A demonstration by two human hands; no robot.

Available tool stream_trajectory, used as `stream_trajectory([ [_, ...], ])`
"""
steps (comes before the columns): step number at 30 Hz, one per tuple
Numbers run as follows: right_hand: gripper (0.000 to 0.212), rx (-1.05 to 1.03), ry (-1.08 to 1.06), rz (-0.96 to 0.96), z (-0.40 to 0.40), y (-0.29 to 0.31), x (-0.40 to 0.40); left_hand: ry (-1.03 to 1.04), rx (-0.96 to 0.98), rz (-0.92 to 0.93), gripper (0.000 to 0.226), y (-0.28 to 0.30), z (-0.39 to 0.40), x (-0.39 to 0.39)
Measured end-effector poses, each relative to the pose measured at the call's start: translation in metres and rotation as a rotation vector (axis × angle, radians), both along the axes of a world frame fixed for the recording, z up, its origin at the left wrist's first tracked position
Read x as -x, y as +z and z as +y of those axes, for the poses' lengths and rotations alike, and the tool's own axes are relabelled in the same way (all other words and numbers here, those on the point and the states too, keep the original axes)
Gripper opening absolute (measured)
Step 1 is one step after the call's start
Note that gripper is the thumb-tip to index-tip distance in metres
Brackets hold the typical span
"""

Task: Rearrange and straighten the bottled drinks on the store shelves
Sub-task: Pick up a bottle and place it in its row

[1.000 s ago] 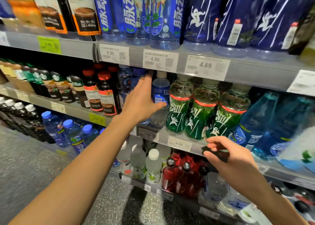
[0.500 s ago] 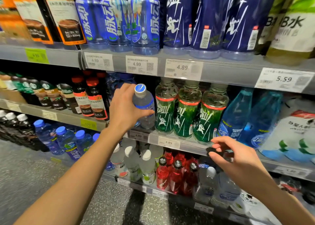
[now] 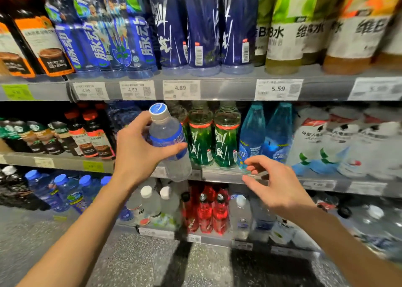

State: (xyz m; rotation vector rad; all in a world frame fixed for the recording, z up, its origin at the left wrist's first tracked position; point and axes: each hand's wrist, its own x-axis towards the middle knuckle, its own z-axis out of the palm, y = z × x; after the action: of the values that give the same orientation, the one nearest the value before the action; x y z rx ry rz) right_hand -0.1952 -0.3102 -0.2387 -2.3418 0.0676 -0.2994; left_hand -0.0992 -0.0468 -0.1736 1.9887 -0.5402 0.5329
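Observation:
My left hand grips a clear bottle with a blue label and a blue-topped cap, held tilted in front of the middle shelf, clear of the row. To its right stand green bottles with red bands and turquoise bottles. My right hand hovers at the shelf's front edge below the turquoise bottles, fingers loosely spread, holding nothing.
Dark blue bottles and blue-labelled bottles fill the top shelf above price tags. Coffee bottles stand at the middle left. Red bottles and white-capped bottles sit on the lower shelf. Speckled floor lies below.
My left hand reached into the middle shelf, took the clear blue-capped bottle and pulled it out towards me. My right hand rose slightly and opened near the shelf edge. The view shifted right.

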Motion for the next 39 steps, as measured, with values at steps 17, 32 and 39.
stream_trajectory([
  [17, 0.034, -0.005, -0.261, -0.053, -0.191, 0.019, 0.118, -0.351, -0.093, -0.022, 0.060, -0.013, -0.233, 0.100],
  [32, 0.028, -0.008, -0.684, -0.078, -0.411, 0.010, 0.207, -0.648, -0.023, 0.078, 0.059, -0.057, -0.468, 0.162],
  [39, 0.033, 0.083, -0.878, -0.137, -0.516, 0.007, 0.215, -0.709, 0.008, 0.084, 0.064, -0.061, -0.537, 0.177],
])
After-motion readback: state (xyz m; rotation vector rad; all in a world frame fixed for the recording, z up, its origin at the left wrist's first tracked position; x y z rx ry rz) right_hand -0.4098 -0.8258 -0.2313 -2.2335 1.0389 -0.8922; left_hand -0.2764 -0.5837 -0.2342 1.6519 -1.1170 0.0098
